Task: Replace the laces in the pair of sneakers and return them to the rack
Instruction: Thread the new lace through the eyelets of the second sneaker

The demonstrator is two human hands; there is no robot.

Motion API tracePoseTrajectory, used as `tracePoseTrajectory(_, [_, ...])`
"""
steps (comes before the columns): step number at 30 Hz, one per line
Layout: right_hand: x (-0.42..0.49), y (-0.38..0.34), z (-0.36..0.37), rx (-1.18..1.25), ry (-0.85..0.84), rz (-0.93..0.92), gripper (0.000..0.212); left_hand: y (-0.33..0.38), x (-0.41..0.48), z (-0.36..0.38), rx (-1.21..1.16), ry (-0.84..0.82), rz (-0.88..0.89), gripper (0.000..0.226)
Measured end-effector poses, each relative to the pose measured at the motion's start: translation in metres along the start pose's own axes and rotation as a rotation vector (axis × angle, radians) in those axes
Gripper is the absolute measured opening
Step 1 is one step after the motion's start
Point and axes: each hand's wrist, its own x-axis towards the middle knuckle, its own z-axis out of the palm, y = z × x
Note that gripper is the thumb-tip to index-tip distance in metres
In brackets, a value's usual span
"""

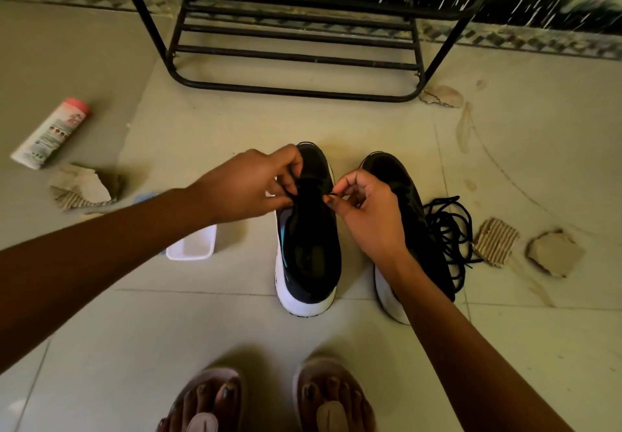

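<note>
Home entryway: tiled floor (505, 347), shoe rack (296, 57).

Print on bottle (50, 133) seemingly illegible

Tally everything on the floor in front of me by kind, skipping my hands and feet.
Sneakers: 2
Lace being threaded: 1
Loose lace pile: 1
Shoe rack: 1
Cardboard scraps: 4
White tube, pink cap: 1
White plastic tub: 1
Blue item beside tub: 1, mostly hidden
Total: 12
</note>
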Motion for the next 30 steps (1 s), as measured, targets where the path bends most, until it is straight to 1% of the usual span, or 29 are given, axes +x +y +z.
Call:
tracePoseTrajectory(4, [-0.001,0.009,-0.006,-0.055,0.008,0.046,0.027,-0.02,-0.009,-0.002,0.077,-0.03,-0.05,0.035])
tracePoseTrajectory(8, [-0.008,0.018,-0.012,-0.112,-0.028,0.129,0.017,-0.026,-0.017,0.002,-0.001,-0.098,-0.142,0.035])
tracePoseTrajectory(10, [-0.01,0.018,-0.013,-0.144,-0.101,0.119,0.014,-0.022,-0.018,0.006,-0.093,-0.027,-0.195,0.036])
tracePoseTrajectory(11, [-0.01,0.017,-0.012,-0.16,-0.16,0.118,0.019,-0.017,-0.018,0.009,-0.158,0.031,-0.226,0.041])
tracePoseTrajectory(12, [-0.01,0.015,-0.01,-0.195,-0.227,0.13,0.032,-0.013,-0.02,0.014,-0.188,0.075,-0.26,0.052])
tracePoseTrajectory(14, [-0.009,0.014,-0.003,-0.364,-0.326,0.136,0.062,-0.002,-0.022,0.029,-0.1,0.067,-0.304,0.079])
tracePoseTrajectory(15, [-0.01,0.014,0.003,-0.468,-0.34,0.114,0.07,0.002,-0.023,0.039,-0.035,0.03,-0.318,0.089])
tracePoseTrajectory(16, [-0.01,0.015,0.009,-0.552,-0.33,0.088,0.071,0.004,-0.022,0.048,0.008,-0.008,-0.334,0.096])
tracePoseTrajectory(18, [-0.01,0.016,0.018,-0.665,-0.28,0.056,0.063,0.005,-0.018,0.062,0.021,-0.043,-0.385,0.104])
tracePoseTrajectory(21, [-0.008,0.021,0.022,-0.743,-0.249,0.034,0.052,0.002,-0.009,0.068,0.037,-0.03,-0.457,0.109])
tracePoseTrajectory(23, [-0.008,0.024,0.023,-0.738,-0.245,0.044,0.051,0.002,-0.009,0.068,0.0,-0.04,-0.524,0.101])
tracePoseTrajectory(25, [-0.009,0.026,0.023,-0.722,-0.24,0.043,0.052,0.002,-0.011,0.071,-0.019,-0.055,-0.566,0.086])
tracePoseTrajectory(28, [-0.008,0.031,0.022,-0.699,-0.24,0.029,0.055,0.001,-0.014,0.078,-0.044,-0.037,-0.535,0.059])
tracePoseTrajectory(30, [-0.007,0.033,0.021,-0.669,-0.234,0.035,0.056,0.0,-0.016,0.079,-0.077,-0.027,-0.517,0.047])
